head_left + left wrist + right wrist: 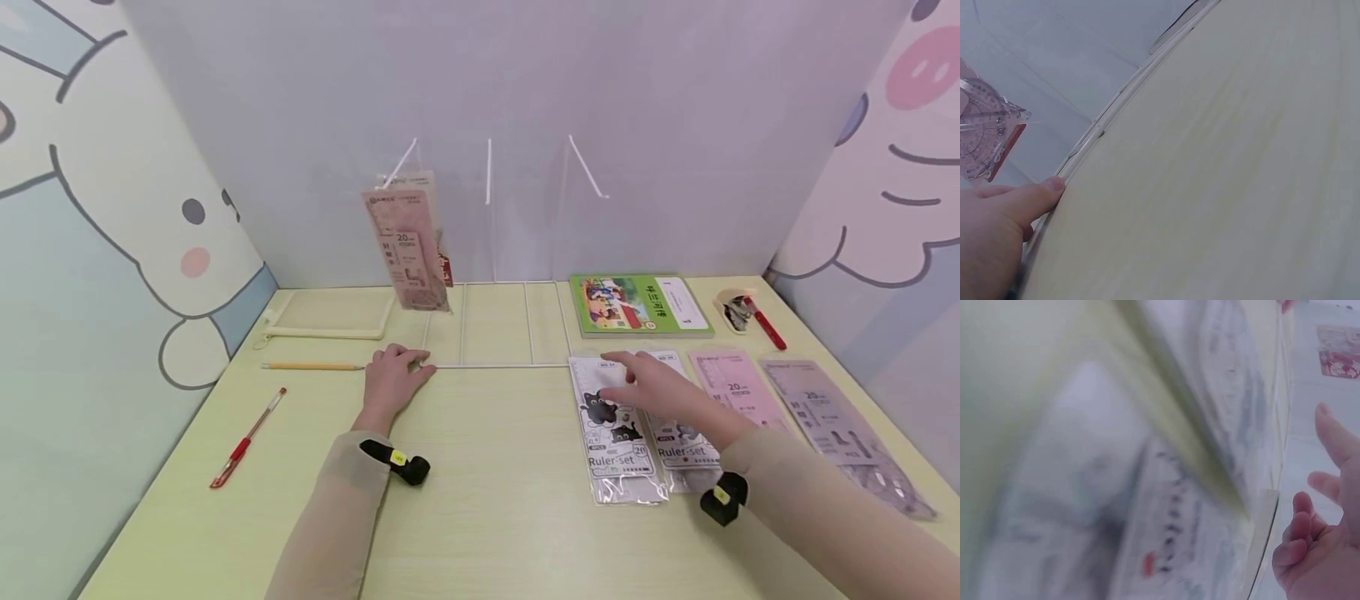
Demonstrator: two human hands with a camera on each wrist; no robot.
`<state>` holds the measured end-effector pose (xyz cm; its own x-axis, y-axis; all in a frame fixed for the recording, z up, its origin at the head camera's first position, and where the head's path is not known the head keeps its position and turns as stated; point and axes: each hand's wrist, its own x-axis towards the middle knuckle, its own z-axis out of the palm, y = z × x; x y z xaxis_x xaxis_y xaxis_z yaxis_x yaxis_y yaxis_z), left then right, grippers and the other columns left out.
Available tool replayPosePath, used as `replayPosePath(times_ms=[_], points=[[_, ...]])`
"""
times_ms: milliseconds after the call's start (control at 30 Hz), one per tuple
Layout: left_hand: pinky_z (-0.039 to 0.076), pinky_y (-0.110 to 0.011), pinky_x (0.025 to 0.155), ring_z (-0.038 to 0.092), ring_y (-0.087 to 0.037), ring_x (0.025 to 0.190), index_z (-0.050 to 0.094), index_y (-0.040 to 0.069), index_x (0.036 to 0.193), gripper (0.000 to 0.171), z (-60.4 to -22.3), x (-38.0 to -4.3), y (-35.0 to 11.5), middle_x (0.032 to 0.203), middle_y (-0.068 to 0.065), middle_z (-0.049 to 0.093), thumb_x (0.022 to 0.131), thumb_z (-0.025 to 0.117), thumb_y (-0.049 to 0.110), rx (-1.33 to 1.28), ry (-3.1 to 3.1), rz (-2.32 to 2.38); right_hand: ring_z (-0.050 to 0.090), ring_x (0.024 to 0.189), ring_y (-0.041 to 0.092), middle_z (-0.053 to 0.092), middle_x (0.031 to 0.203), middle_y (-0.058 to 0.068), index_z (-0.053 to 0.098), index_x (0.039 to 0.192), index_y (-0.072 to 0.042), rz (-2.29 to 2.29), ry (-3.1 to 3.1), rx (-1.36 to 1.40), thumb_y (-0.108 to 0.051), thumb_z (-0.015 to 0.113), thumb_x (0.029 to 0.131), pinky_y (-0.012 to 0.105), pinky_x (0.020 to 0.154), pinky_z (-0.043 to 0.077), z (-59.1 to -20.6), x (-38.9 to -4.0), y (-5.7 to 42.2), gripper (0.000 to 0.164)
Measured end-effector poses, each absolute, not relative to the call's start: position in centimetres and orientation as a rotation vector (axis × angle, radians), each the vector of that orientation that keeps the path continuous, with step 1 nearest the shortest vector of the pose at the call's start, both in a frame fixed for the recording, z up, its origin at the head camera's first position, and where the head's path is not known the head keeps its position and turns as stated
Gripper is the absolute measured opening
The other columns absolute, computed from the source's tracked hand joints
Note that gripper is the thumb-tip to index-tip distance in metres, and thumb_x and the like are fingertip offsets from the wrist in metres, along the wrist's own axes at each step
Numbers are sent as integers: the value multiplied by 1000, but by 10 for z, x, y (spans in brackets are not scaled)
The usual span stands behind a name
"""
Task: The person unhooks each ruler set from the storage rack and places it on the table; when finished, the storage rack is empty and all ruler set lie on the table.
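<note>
A white wire display rack (495,365) stands in the middle of the table, its hooks pointing forward. At its front left corner my left hand (392,385) holds the base wire, the thumb lying on it in the left wrist view. Pink ruler-set packs (408,250) hang from the left hook. My right hand (652,385) is over two white ruler-set packs with black cats, the left pack (618,437) and the right pack (686,454). Its fingers are spread and loosely bent, with nothing between them in the right wrist view.
To the right lie a pink ruler pack (731,379) and a purplish one (843,425). Behind them are a green book (637,307), a stapler (737,312) and a red-handled tool (767,325). A mesh pouch (330,313), pencil (311,367) and red pen (243,446) lie left.
</note>
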<state>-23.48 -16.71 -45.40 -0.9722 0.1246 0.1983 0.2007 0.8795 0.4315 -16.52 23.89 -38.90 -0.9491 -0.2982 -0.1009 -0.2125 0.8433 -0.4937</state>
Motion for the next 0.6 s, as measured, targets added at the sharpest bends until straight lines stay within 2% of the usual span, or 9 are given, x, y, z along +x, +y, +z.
replayPosePath(times_ms=[167, 367, 600], points=[[34, -49, 85, 46, -33, 100, 69, 20, 115, 40, -454, -235, -168, 114, -13, 54, 87, 61, 48, -246, -2882, -708, 51, 78, 20, 53, 98, 11, 36, 144, -10, -836, 2836, -493, -40, 64, 88, 33, 63, 43, -378, -185, 219, 70], [33, -48, 86, 45, -32, 101, 69, 20, 115, 40, -456, -235, -169, 114, -12, 54, 86, 62, 48, -236, -2873, -731, 53, 90, 24, 51, 114, 18, 34, 146, -14, -867, 2804, -638, -44, 62, 88, 36, 69, 46, -362, -211, 177, 71], [33, -49, 86, 45, -33, 102, 69, 20, 115, 40, -455, -237, -167, 114, -12, 54, 86, 62, 48, -232, -2885, -725, 52, 96, 24, 43, 125, 14, 30, 148, -22, -950, 2769, -708, -44, 62, 88, 39, 76, 46, -341, -237, 120, 71]])
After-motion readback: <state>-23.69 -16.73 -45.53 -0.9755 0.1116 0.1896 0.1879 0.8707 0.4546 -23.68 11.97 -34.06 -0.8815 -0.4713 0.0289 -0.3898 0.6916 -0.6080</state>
